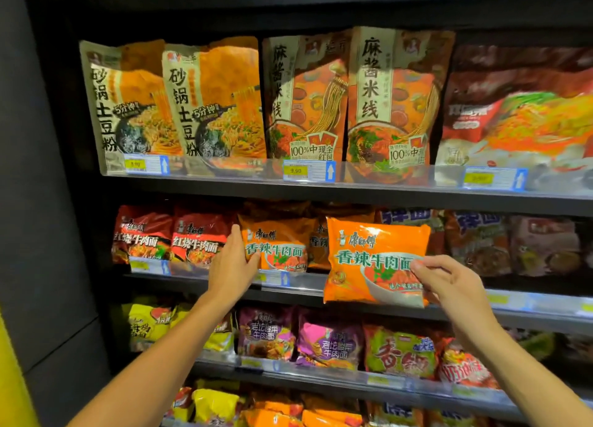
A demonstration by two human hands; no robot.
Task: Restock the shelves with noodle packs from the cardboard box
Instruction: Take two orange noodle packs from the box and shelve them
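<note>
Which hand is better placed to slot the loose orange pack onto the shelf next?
The right hand, probably. It already pinches the loose orange noodle pack in front of the middle shelf, beside the matching orange pack on the shelf. The left hand grips that shelved pack and could steady it.

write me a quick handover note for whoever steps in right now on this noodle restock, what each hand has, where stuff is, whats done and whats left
Left hand: gripping the left edge of an orange noodle pack on the shelf, in the second row from the top, beside the red packs.
Right hand: pinching the right edge of a loose orange pack, held in front of that same row, not yet shelved.
Done: orange packs already stand in that slot.
Left: likely slide the held pack in next to the matching orange ones. The cardboard box is out of view, so I cannot tell how many packs remain.
</note>
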